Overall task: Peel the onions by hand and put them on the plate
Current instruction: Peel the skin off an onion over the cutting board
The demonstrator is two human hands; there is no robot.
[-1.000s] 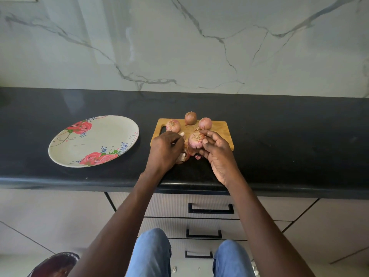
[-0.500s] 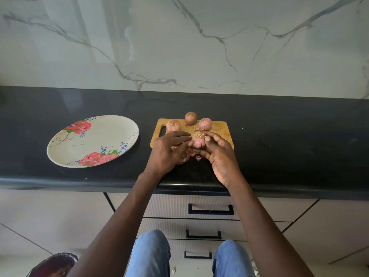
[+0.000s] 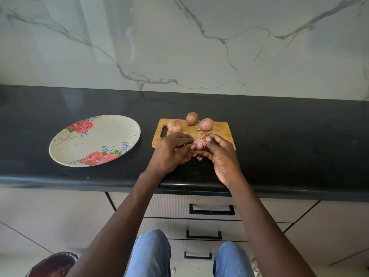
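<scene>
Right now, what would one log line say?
step: peeling | both hands grip onion | three onions wait on cutting board | plate holds none

One onion [image 3: 199, 143], pink and partly peeled, is held between both hands above the near edge of the wooden board [image 3: 223, 132]; dry roots are seen at its top. It is gripped by the left hand [image 3: 171, 152] and the right hand [image 3: 221, 154]. Three other onions are still in their skin at the far edge of the board: a pink onion [image 3: 175, 126] near the handle hole, a brown onion [image 3: 192, 118] at the far edge, and a third onion [image 3: 206, 124] beside it. The flowered plate [image 3: 60, 148] lies flat on the counter, left of the board, with no onion on it.
</scene>
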